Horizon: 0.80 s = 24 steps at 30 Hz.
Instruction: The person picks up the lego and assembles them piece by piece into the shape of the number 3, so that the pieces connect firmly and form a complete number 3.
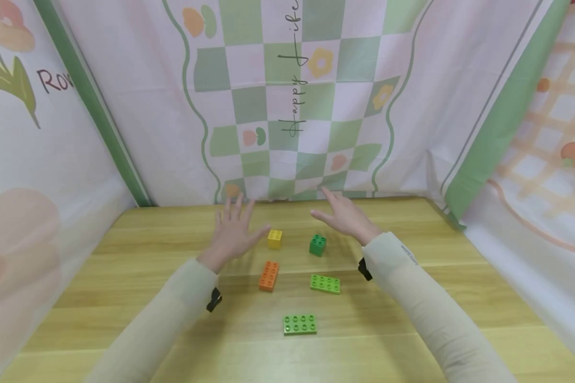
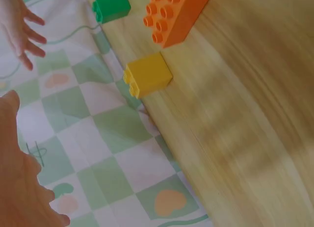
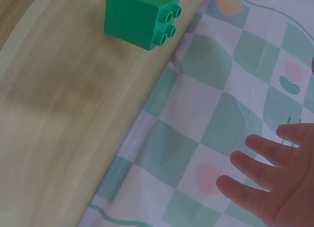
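My left hand [image 1: 231, 234] is held over the table with its fingers spread and nothing in it. Just right of its thumb stands a small yellow toy brick [image 1: 275, 239]. An orange eight-stud brick [image 1: 269, 276] lies nearer to me. Over the right side, my right hand [image 1: 347, 215] is stretched out with straight fingers and holds nothing. Below it in the head view stands a dark green four-stud brick [image 1: 318, 245], seen large in the right wrist view too. Two flat light green bricks, one on the right [image 1: 325, 284] and one in front [image 1: 300, 324], lie studs up.
The bricks stand apart on a wooden table [image 1: 124, 298]. Behind its far edge hangs a checked cloth [image 1: 282, 106] with printed lettering. More patterned cloth hangs at the left [image 1: 38, 159] and right [image 1: 522, 175] sides.
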{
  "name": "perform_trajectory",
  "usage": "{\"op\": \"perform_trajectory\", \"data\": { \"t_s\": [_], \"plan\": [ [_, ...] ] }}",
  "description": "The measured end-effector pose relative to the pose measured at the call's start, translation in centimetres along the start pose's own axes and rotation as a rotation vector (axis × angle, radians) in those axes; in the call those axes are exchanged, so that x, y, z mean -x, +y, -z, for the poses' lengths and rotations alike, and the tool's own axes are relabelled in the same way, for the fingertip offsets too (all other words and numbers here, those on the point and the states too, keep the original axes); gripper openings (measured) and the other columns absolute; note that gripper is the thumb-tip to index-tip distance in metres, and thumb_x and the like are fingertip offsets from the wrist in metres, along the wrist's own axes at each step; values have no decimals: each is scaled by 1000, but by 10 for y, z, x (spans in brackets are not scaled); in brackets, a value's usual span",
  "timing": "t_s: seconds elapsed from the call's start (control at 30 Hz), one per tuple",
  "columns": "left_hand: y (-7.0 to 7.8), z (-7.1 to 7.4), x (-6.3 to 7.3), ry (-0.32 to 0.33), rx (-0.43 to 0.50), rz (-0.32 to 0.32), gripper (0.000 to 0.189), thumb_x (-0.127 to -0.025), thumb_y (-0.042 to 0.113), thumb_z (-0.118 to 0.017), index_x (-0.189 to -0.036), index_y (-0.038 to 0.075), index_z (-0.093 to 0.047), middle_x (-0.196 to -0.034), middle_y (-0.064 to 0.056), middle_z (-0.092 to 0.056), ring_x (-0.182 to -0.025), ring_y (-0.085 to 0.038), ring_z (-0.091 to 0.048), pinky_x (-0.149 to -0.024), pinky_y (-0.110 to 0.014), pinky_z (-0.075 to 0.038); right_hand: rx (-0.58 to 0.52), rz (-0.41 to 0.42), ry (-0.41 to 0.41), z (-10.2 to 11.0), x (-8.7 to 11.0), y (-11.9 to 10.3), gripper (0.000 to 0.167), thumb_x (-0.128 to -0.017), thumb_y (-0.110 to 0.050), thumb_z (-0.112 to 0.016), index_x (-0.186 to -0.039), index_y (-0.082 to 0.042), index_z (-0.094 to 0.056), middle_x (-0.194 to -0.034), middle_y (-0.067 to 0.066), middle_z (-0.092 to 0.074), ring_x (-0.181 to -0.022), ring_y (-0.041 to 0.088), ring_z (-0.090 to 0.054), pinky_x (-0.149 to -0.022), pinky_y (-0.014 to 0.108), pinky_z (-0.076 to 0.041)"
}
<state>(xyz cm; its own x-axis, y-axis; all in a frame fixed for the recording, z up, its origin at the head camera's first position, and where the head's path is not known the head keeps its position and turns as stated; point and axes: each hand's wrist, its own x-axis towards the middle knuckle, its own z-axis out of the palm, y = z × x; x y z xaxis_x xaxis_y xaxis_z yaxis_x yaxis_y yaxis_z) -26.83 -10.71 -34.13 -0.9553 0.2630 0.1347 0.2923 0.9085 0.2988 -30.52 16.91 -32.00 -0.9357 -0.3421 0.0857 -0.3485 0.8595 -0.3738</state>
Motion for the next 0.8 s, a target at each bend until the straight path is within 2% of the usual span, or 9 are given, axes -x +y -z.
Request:
{"op": "perform_trajectory", "data": {
  "t_s": [0.27, 0.53, 0.8],
  "plan": [
    [6, -1, 14, 16, -2, -85, 82, -89, 63, -34, -148, 15, -4, -151, -13, 9, -134, -38, 11, -103, -55, 4, -36, 10, 7, -4, 4, 2, 92, -84, -65, -43, -147, -8, -10, -149, 16, -18, -131, 37, -24, -103, 52, -20],
    [6, -11, 25, 69, 13, -173, 81, -90, 58, -41, -148, 11, -7, -151, -16, 1, -134, -41, 0, -104, -55, -1, -106, 6, 6, -8, 9, 4, 93, -81, -62, -54, -148, -12, -12, -141, 20, -33, -124, 38, -36, -98, 54, -29],
    [8, -20, 36, 61, 64, -235, 81, -90, 52, -46, -148, 10, -7, -150, -18, -6, -134, -40, -8, -104, -55, -8, -175, 21, 12, -16, 13, 9, 93, -80, -55, -61, -148, -13, -13, -133, 25, -41, -112, 40, -47, -90, 53, -38]
  ]
}}
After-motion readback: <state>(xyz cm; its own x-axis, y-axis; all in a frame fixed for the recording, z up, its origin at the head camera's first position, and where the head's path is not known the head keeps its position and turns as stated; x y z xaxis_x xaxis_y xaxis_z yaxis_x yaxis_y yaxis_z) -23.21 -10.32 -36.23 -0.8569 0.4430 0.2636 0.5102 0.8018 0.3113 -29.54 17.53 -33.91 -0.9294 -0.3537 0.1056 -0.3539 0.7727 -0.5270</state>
